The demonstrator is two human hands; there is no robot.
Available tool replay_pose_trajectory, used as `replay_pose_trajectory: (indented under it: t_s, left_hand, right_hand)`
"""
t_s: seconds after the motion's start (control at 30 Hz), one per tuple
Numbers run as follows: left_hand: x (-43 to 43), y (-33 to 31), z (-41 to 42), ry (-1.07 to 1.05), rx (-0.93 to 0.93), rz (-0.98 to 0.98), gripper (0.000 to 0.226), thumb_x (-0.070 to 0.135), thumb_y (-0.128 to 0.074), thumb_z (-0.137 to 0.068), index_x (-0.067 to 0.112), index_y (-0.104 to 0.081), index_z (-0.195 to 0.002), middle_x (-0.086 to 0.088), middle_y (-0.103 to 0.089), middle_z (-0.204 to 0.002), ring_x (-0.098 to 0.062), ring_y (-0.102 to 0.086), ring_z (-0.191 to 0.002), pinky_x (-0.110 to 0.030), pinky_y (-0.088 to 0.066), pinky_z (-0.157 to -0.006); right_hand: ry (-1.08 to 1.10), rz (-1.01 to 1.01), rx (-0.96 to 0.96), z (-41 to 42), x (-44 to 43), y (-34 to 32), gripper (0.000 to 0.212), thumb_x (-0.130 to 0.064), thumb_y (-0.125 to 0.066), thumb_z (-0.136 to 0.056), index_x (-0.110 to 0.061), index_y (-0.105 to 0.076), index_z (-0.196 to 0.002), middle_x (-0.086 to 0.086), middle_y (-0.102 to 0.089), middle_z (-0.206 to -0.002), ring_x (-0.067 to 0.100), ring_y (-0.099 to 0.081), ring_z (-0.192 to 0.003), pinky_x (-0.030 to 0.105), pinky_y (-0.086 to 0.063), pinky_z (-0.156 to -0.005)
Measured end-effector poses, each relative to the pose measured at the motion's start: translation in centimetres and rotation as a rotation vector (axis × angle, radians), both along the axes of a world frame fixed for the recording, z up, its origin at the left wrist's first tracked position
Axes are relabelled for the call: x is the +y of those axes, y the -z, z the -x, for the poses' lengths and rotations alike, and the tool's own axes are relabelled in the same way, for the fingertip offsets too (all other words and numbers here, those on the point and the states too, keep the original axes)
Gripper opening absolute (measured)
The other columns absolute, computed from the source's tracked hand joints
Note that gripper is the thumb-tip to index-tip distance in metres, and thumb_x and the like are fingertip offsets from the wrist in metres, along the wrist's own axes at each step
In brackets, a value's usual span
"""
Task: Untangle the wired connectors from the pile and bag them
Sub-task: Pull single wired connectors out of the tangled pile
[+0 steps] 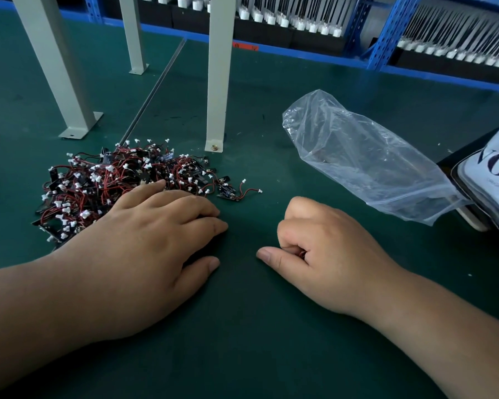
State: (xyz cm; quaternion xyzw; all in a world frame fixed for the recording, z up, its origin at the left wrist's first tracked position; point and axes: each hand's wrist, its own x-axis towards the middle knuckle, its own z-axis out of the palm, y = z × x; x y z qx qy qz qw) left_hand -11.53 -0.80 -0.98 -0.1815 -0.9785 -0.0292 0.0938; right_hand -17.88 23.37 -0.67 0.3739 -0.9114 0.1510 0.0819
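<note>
A tangled pile of wired connectors (113, 182), with red and black wires, white plugs and small black boards, lies on the green mat at the left. My left hand (156, 234) rests flat over the pile's near right edge, fingers fairly straight. One connector (234, 194) lies loose at the pile's right end. My right hand (323, 249) is curled in a fist on the mat; a bit of red wire shows between its fingers and thumb. A clear plastic bag (366, 159) lies to the right, its mouth facing the far left.
Three grey metal frame legs (218, 82) stand on the green mat (257, 326) behind the pile. A white printed package on a dark object (490, 180) sits at the right edge, touching the bag. Blue shelving with rows of white parts (300, 24) lines the back.
</note>
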Motion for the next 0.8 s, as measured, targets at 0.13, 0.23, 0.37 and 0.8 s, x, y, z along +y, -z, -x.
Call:
replay_pose_trajectory:
  t_s: [0.13,0.23,0.37,0.8]
  left_hand:
    - [-0.03,0.1,0.01,-0.001,0.002,-0.003,0.047,0.058,-0.031,-0.091,0.039,-0.057,-0.126,0.02,-0.053,-0.128,-0.009,-0.049,-0.123,-0.045,-0.03,-0.111]
    - [-0.11,0.17,0.1,-0.003,0.002,-0.006,0.047,0.059,-0.031,-0.091,0.039,-0.056,-0.126,0.021,-0.052,-0.128,-0.008,-0.048,-0.123,-0.043,-0.028,-0.111]
    - [-0.18,0.3,0.18,-0.002,0.0,-0.01,0.047,0.059,-0.031,-0.091,0.04,-0.055,-0.127,0.021,-0.051,-0.129,-0.007,-0.046,-0.124,-0.043,-0.029,-0.112]
    - [-0.16,0.25,0.09,0.001,0.007,-0.014,0.047,0.059,-0.031,-0.092,0.04,-0.056,-0.126,0.021,-0.052,-0.128,-0.008,-0.049,-0.121,-0.044,-0.03,-0.111]
  right_hand:
    - [-0.007,0.036,-0.049,0.25,0.0,0.03,0.042,-0.057,-0.053,-0.085,-0.021,-0.041,-0.066,-0.009,-0.043,-0.078,0.012,-0.043,-0.072,0.032,-0.039,-0.061]
    - [0.011,0.009,-0.058,0.17,0.04,-0.06,0.035,-0.062,-0.048,-0.084,-0.028,-0.043,-0.078,-0.011,-0.045,-0.077,0.008,-0.044,-0.068,0.027,-0.036,-0.057]
    - [0.047,-0.01,-0.036,0.06,0.02,-0.07,0.042,-0.063,-0.047,-0.083,-0.024,-0.04,-0.069,-0.008,-0.046,-0.069,0.011,-0.045,-0.064,0.028,-0.037,-0.052]
    - [0.088,-0.092,0.055,-0.45,-0.23,-0.34,0.06,-0.066,-0.036,-0.084,-0.015,-0.027,-0.054,-0.003,-0.032,-0.053,0.016,-0.033,-0.048,0.029,-0.024,-0.044]
